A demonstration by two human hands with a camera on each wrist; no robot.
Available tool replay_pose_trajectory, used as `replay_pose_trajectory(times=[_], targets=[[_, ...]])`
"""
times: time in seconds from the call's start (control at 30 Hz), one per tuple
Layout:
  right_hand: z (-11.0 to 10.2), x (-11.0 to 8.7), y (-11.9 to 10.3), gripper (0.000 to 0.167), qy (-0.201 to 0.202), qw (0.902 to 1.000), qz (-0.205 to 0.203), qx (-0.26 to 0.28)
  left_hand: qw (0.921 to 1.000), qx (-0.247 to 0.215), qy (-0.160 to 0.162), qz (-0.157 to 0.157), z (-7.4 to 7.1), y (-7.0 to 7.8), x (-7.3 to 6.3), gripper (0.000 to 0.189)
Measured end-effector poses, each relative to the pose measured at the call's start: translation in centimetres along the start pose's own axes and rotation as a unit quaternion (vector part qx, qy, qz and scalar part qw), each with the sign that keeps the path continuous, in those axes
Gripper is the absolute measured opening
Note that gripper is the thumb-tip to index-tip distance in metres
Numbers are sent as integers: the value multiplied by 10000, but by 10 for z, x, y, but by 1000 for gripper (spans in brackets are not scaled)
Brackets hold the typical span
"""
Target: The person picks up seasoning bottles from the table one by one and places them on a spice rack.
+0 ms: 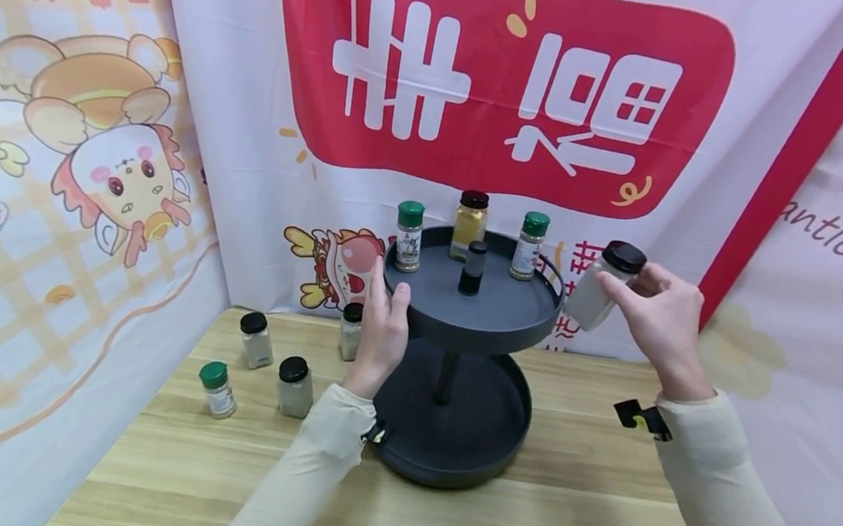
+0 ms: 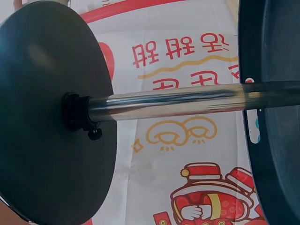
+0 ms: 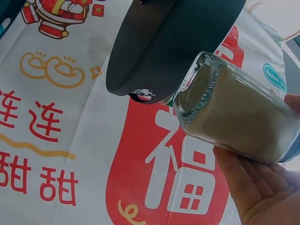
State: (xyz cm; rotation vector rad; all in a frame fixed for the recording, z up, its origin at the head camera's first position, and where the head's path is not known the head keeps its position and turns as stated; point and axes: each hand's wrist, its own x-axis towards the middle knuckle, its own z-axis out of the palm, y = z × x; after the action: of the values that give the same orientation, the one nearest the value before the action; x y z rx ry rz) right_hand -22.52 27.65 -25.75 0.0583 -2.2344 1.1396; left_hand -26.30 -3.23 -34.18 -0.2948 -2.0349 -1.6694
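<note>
My right hand pinches a black-capped spice jar between thumb and fingers, tilted, just off the right rim of the upper tier. In the right wrist view, the jar is clear and squarish, filled with pale powder. My left hand rests its extended fingers against the left side of the dark grey two-tier turntable. On the upper tier stand two green-capped shakers, a black-capped jar of yellow powder and a small black-topped bottle.
Left of the turntable, several spice jars stand on the wooden table: a green-capped shaker and black-capped jars. The lower tier sits on the table. Printed cloths hang behind and beside it.
</note>
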Motion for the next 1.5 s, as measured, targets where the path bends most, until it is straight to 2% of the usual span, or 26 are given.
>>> replay_pose_trajectory(times=[0.27, 0.5, 0.7, 0.93, 1.1, 1.5], targets=[[-2, 3, -5, 54, -1, 9999, -106, 22, 9999, 0, 152, -58, 4, 3, -6, 65], [0, 5, -8, 55, -6, 9999, -30, 132, 9996, -160, 221, -67, 4, 2, -3, 64], [4, 5, -10, 55, -40, 9999, -6, 143, 9985, -541, 75, -59, -3, -4, 8, 61], [8, 7, -12, 55, -117, 9998, 7, 138, 9950, -930, -153, -331, -8, -11, 16, 58], [11, 9, -14, 54, -116, 9998, -41, 142, 9958, -791, -223, -406, -8, -14, 16, 56], [16, 16, -19, 56, -137, 9997, -146, 164, 9971, -683, -241, -224, -8, -9, 15, 56]])
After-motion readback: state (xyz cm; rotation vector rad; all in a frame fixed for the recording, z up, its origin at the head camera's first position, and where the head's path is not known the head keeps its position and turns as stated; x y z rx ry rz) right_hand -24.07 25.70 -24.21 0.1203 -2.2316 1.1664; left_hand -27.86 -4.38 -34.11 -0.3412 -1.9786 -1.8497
